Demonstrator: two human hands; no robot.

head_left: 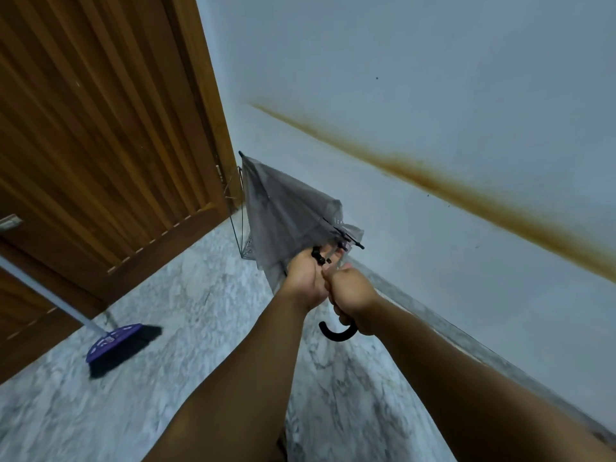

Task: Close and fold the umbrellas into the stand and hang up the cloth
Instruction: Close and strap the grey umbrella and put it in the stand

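A grey see-through umbrella [283,208] with black rib tips is folded down and points away from me toward the corner. My left hand [305,278] grips the gathered canopy near the rib ends. My right hand [353,296] holds the shaft just above the black hooked handle [336,331]. Behind the umbrella a thin wire stand [237,235] sits on the floor in the corner, mostly hidden by the canopy. No cloth is in view.
A wooden door [100,128] fills the left side. A purple broom [115,345] with a pale handle leans by it on the marble floor [166,378]. A blue-white wall [433,95] with a brown stain streak runs along the right.
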